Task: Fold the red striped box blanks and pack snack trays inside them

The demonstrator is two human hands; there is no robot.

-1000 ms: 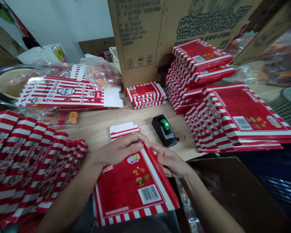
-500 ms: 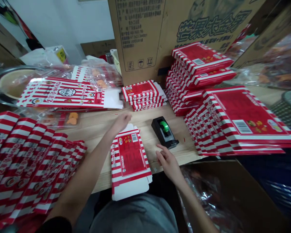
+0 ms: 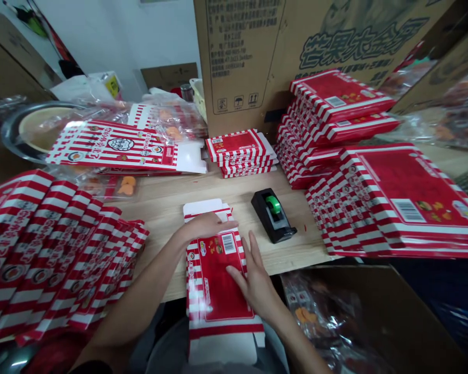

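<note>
A flat red-and-white striped carton [image 3: 222, 291] lies over the table's front edge and my lap, its white end flaps out at both ends. My left hand [image 3: 207, 226] lies across its far end, gripping it with the fingers pointing right; the fingertips are partly hidden. My right hand [image 3: 255, 280] holds the carton's right side, the thumb on the red face and the fingers along the edge. To the right of the carton stands a black tape dispenser [image 3: 273, 215] with a green roll, apart from both hands.
Striped cartons stand stacked at the right [image 3: 413, 192], at the back [image 3: 237, 150] and in a leaning row at the left [image 3: 62, 249]. A large cardboard box [image 3: 249, 62] stands behind. Below the table edge at the right, an open box [image 3: 359, 291] contains clear-bagged items.
My left hand has come down and back onto the carton's far end. My right hand has moved left from beside the dispenser onto the carton's side. The carton has shifted slightly towards me.
</note>
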